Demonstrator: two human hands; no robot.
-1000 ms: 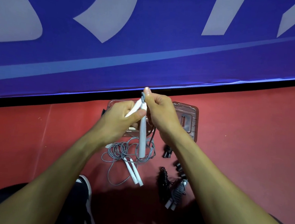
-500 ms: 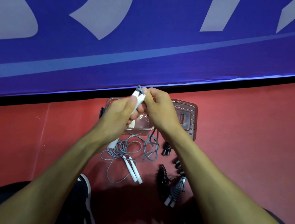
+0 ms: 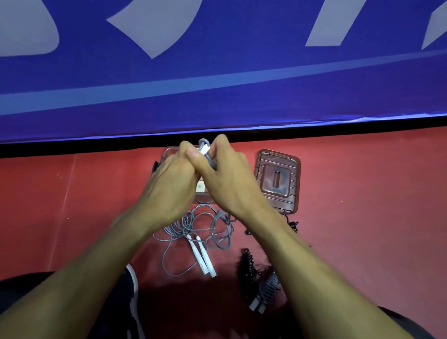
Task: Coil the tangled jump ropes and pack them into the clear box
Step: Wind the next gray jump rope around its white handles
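Both hands meet above the clear box point(image 3: 167, 153), which they mostly hide. My left hand point(image 3: 170, 189) grips white jump-rope handles point(image 3: 204, 149), whose tips show above its fingers. My right hand point(image 3: 225, 180) pinches the grey cord point(image 3: 202, 141) where it loops at the handle tops. On the red floor below lies a tangle of grey rope point(image 3: 201, 229) with two more white handles point(image 3: 203, 258). A black coiled rope with grey ribbed handles point(image 3: 259, 283) lies to the right, partly under my right forearm.
The box's clear lid point(image 3: 277, 179) lies flat on the floor to the right of the box. A blue padded barrier point(image 3: 226, 61) runs across behind. My knees and a black shoe point(image 3: 130, 283) are at the bottom edge.
The white handle that hung down from my hands has been drawn up into my left hand. Both hands have closed together over the box, and the right hand now holds the cord loop.
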